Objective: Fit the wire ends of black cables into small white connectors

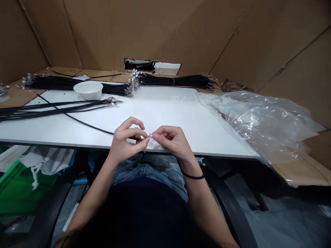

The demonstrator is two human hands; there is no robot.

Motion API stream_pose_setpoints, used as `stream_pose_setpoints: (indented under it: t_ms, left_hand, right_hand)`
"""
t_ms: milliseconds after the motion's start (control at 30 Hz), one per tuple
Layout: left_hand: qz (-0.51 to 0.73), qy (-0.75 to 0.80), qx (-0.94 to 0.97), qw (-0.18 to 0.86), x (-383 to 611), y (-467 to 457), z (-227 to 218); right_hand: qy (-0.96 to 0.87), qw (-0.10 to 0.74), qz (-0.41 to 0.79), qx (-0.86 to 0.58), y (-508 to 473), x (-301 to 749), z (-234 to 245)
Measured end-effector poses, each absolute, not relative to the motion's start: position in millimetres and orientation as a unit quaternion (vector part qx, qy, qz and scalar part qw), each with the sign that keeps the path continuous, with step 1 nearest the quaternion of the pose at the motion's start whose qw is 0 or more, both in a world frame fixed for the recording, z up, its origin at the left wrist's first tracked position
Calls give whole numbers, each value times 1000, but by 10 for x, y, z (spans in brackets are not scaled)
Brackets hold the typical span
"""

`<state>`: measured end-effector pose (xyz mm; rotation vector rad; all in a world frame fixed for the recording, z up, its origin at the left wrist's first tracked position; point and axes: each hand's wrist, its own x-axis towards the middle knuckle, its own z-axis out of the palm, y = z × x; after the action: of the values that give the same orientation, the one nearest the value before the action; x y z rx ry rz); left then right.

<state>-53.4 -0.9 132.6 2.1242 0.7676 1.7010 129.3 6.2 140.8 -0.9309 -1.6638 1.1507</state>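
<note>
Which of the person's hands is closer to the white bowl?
Left. The left hand sits below and right of the white bowl; the right hand is farther right. Both pinch the tip of a black cable.

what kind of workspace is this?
Probably a makeshift cable-assembly bench for handwork: bundles of black cables with terminated ends lie on a white board, cardboard walls screen it, and left hand and right hand pinch the tip of one black cable.

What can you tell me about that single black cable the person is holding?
The cable is thin, black and looks rubber-coated. It lies loose on the white board, running diagonally from the far side toward the near edge. Its near end, with a small metallic tip, is pinched between the left hand and right hand at that edge.
</note>
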Motion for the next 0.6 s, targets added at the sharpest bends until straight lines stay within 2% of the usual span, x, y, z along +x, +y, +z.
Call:
stream_pose_setpoints:
  t_ms: [600]
  left_hand:
    - [590, 273, 742, 164, -540, -12, 1328]
  right_hand:
    - [-668, 440, 460, -385, 52, 1289, 1414]
